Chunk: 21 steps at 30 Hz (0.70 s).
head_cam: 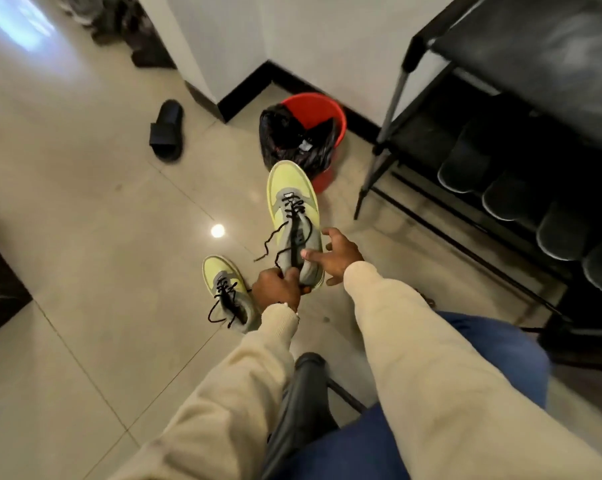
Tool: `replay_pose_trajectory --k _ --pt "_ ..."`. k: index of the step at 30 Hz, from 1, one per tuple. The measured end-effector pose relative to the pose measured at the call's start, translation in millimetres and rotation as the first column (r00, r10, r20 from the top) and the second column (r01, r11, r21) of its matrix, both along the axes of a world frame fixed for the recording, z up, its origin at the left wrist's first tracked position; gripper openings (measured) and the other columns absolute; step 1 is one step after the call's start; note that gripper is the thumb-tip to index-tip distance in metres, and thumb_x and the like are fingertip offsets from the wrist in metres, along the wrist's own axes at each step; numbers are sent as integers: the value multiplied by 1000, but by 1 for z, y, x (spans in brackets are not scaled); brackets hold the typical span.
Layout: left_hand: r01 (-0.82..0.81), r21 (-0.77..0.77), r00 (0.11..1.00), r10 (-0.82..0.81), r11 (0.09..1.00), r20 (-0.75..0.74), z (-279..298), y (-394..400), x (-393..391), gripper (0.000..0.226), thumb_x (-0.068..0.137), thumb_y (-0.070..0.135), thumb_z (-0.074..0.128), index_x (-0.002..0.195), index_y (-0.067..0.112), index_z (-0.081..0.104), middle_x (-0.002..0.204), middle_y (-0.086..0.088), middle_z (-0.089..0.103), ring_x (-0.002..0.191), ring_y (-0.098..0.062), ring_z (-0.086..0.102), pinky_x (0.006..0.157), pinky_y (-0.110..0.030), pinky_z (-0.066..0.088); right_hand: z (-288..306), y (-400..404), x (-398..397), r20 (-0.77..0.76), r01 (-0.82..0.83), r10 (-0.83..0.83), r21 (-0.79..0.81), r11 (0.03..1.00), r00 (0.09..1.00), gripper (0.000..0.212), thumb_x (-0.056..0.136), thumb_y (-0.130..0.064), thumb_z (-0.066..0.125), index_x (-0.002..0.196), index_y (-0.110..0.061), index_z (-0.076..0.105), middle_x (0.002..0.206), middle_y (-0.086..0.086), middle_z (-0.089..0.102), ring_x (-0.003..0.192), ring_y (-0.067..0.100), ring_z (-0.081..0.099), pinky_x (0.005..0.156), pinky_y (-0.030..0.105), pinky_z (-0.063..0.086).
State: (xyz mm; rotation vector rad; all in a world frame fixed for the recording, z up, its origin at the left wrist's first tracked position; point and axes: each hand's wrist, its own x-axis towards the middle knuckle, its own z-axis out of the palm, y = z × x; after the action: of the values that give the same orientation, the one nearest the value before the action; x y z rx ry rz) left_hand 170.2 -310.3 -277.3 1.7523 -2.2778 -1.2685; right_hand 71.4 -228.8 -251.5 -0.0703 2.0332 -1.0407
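A: Fingers [290, 274] of left hand [275, 289] grip the raised sneaker [292, 188] at its collar. Right hand [337, 258] is spread, thumb touching the side.
B: Laces [270, 239] hang loose. Second sneaker [223, 275] sits on the floor [102, 209]. Judgement: early stage, nothing tied yet.

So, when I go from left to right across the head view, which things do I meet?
sandal → floor shoe → held shoe → rack
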Motion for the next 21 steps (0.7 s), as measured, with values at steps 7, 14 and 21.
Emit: replay_pose_trajectory --k 7,14,21 --pt "190 -233 923 -255 954 -290 110 64 0 32 80 22 65 62 -4 59 58 -22 57 62 -39 53 54 -32 26 108 65 18 -348 188 -185 -26 982 919 58 73 -26 71 126 -18 49 124 13 55 114 32 52 97 39 46" --pt "339 -328 683 -470 882 -558 191 142 -15 32 79 45 58 69 14 56 61 -2 62 57 -25 61 56 -42 55 197 169 39 -567 454 -449 -144 879 691 44 82 -23 62 124 -19 53 118 14 55 109 33 51 91 37 44" --pt "668 -310 433 -692 677 -578 226 262 -47 40 83 57 59 91 18 59 76 2 65 69 -18 64 64 -40 57 225 304 62 -615 760 -672 -174 626 413 37 83 -27 63 118 -14 60 118 18 59 115 38 48 94 38 41"
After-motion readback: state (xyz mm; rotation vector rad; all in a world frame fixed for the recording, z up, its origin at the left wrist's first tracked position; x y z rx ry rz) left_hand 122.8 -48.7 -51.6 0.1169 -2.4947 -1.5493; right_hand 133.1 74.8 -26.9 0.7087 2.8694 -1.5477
